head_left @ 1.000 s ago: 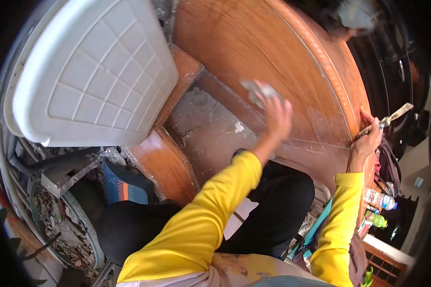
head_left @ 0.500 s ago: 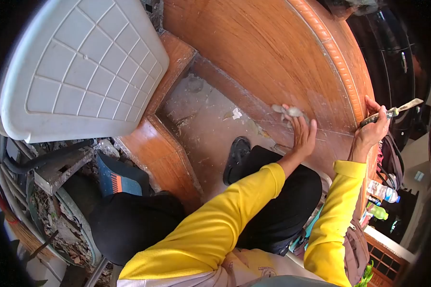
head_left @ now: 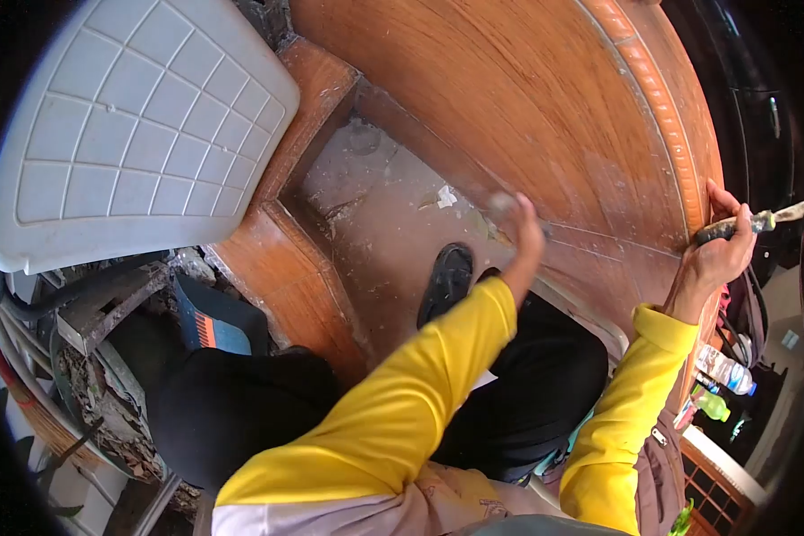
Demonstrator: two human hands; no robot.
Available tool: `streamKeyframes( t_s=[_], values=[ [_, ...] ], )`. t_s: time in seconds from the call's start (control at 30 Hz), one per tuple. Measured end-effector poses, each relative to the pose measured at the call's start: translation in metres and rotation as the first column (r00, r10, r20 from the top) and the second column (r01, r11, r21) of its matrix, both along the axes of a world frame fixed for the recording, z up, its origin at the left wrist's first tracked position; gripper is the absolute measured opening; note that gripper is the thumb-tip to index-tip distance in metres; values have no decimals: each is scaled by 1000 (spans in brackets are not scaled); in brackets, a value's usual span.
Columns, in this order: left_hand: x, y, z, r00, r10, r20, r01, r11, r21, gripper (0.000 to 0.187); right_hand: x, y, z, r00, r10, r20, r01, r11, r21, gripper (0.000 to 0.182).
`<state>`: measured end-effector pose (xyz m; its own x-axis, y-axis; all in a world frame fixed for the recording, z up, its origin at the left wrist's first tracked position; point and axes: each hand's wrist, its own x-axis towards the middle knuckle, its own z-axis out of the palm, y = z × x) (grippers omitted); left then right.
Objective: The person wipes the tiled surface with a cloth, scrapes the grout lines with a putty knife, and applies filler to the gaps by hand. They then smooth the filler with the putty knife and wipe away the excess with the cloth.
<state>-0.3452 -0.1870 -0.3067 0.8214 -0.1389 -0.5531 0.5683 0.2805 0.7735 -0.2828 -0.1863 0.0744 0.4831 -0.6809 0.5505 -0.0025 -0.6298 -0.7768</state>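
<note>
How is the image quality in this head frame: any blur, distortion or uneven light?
Head view: strong fisheye bend with black corners; the left hand and the grey pad in it are motion-blurred against the wooden panel; the right hand and its brush are sharper; bright daylight on the white plastic chair, while the right edge is dark.

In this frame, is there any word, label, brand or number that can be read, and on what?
None can be read.
Bottles at the right edge: labels too small and blurred.
Blue and orange thing on the floor: no print legible.
White plastic panel: bare grid only.
</note>
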Motion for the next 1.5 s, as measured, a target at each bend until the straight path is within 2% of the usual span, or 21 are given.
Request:
streamKeyframes(
  t_s=[0.03, 0.13, 0.2, 0.3, 0.37, 0.5, 0.57, 0.63, 0.7, 0.8, 0.9, 1.0, 1.07, 1.1, 1.13, 1.17, 1.23, 1.3, 1.37, 1.47, 1.5],
  values=[
    [-22, -3, 31, 991, 69, -114, -98, 957, -271, 88, -5, -7, 1, 1000, 13, -10, -13, 1000, 19, 37],
    [30, 41, 94, 980, 74, -185, -116, 967, -228, 82, -12, -13, 3, 1000, 15, -21, -14, 999, 44, 41],
    [94, 85, 79, 903, 95, 418, -136, 988, 70, 77, -17, -24, 2, 999, 48, 11, -48, 997, 63, 41],
    [200, 138, 21, 723, 44, 690, -223, 959, 173, 76, -25, -32, 1, 995, 81, 50, -87, 987, 133, 35],
    [249, 154, -14, 789, 29, 613, -204, 954, 218, 78, -28, -34, 2, 986, 132, 105, -151, 969, 198, 31],
    [215, 105, -80, 971, 226, 82, -221, 973, -61, 79, -20, -16, 1, 999, 50, -21, -49, 997, 52, 32],
    [183, 92, -70, 964, 250, 87, -240, 964, -112, 76, -19, -16, -1, 1000, 30, 1, -30, 999, 30, 32],
    [165, 95, -16, 882, 299, 364, -293, 953, -74, 70, -20, -17, 1, 999, 44, 15, -45, 997, 64, 32],
    [187, 130, 41, 799, 178, 574, -252, 967, 50, 71, -25, -22, 3, 998, 63, 19, -65, 993, 103, 32],
    [228, 152, 13, 647, -32, 762, -283, 918, 279, 77, -34, -32, 5, 981, 184, 61, -192, 965, 181, 31],
    [251, 137, -68, 871, 226, 436, -318, 936, 152, 77, -22, -15, 2, 995, 95, 31, -98, 989, 111, 29],
    [219, 103, -109, 930, 328, 165, -333, 943, 3, 78, -17, -13, 0, 1000, 5, 13, -6, 1000, 30, 32],
    [135, 76, -75, 963, 259, 82, -260, 966, 8, 73, -17, -7, -3, 1000, -3, 3, 3, 1000, -21, 33],
    [78, 38, -81, 922, 374, -105, -379, 925, -36, 73, -15, -5, -2, 999, -34, -24, 33, 998, -49, 35],
    [29, 7, -79, 946, 299, -123, -317, 933, -171, 72, -15, -7, -2, 1000, -13, 5, 13, 1000, -5, 35],
    [11, 25, -41, 930, 126, -346, -290, 830, -476, 76, -19, -12, -3, 1000, 4, 30, -5, 1000, 30, 34],
    [32, 53, 34, 909, 26, -416, -288, 761, -582, 80, -21, -10, -1, 998, 20, 63, -25, 998, 66, 32],
    [77, 67, 62, 947, 266, -183, -301, 931, -206, 79, -25, -13, 0, 997, 54, 55, -58, 996, 68, 31],
    [129, 99, 46, 899, 287, 330, -266, 958, -110, 77, -19, -9, -1, 998, 50, 43, -51, 999, 8, 31],
    [239, 172, 99, 511, 163, 844, -271, 962, -22, 71, -15, -4, -3, 998, -3, 55, 5, 1000, -31, 31],
    [269, 185, 112, 392, 139, 910, -285, 958, -23, 69, -14, -2, -4, 998, 3, 56, -1, 1000, -29, 31]
  ],
)
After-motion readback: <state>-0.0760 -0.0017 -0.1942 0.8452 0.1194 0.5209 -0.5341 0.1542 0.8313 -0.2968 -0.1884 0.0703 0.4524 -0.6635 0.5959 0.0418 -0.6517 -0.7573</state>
